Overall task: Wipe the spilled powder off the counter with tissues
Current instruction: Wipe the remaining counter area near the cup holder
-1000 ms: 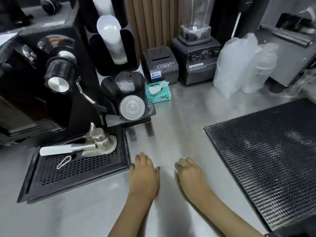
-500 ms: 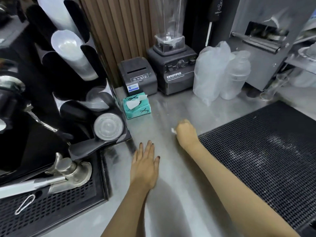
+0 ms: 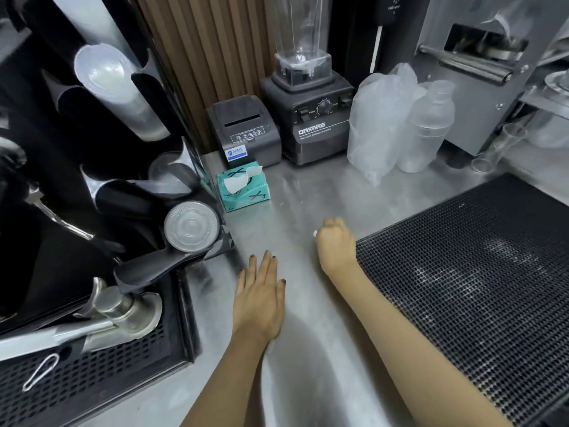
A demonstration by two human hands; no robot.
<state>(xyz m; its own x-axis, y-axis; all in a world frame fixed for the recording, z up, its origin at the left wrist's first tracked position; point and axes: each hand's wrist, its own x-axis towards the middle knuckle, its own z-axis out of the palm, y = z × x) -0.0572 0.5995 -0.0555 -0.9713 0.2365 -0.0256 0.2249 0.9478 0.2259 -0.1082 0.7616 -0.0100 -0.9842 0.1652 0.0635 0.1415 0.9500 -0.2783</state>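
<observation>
My right hand [image 3: 335, 244] is closed into a fist on the steel counter [image 3: 308, 192], with a small white bit of tissue [image 3: 314, 233] showing at its left side. My left hand [image 3: 260, 298] lies flat on the counter, palm down, fingers together, a little nearer to me and to the left. A teal tissue box [image 3: 244, 186] with a sheet sticking out stands further back on the left. Faint pale smears of powder [image 3: 295, 186] show on the counter between the box and my fist.
A black cup and lid dispenser [image 3: 123, 167] and a drip tray [image 3: 101, 359] with a metal portafilter stand at the left. A black grid mat [image 3: 480, 278] lies at the right. A receipt printer [image 3: 246, 131], a blender [image 3: 308, 103] and bagged cups [image 3: 381, 124] line the back.
My right hand has moved away from me across the counter with the tissue, from beside my left hand to the grid mat's corner. My left hand has stayed flat. The view has shifted right.
</observation>
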